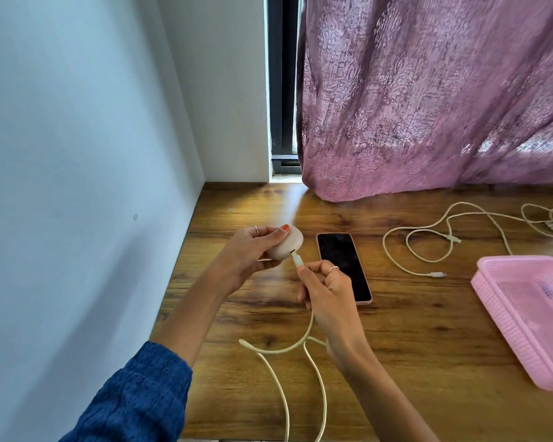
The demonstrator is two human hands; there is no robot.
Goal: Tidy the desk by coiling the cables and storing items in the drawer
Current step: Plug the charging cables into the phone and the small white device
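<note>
Unplugging looks like the step in hand: left hand (253,247) cups a small case (284,247), fingers wrapped round it, thumb on top. Right hand (326,291) pinches the plug (297,260) of a cable (300,346) between thumb and forefinger, other fingers curled. Plug tip sits right at the case's port; whether it is seated or just out, cannot tell, a bit blurred.

Judgement: early in the task. Nothing coiled yet, no drawer in view. Next move probably calls for a straight pull along the port axis, case held firm, then gathering the loose cable into loops. Pulling at an angle could stress the plug.

Where things are:
- case and plug held above the desk (428,330), near the left wall
- cable drops from the right hand, loops on the desk, runs off the bottom edge
- phone (344,266) flat on the desk, just right of the hands, screen dark
- second cable (428,237) sprawled loose further right, one plug end free near the tray (492,282)
- more cable tangled at the far right edge, partly cut off

Materials and shapes:
- case: smooth, pebble-shaped, pale beige, matte
- cables: cream, thin, limp, maybe braided, hard to tell
- phone: flat slab, glossy black glass, pinkish rim
- tray: pink plastic, rectangular, mesh walls, shallow
- desk: wood-grain, brown, smooth
- curtain (428,90): mauve woven fabric, patterned, hem resting on the desk
</note>
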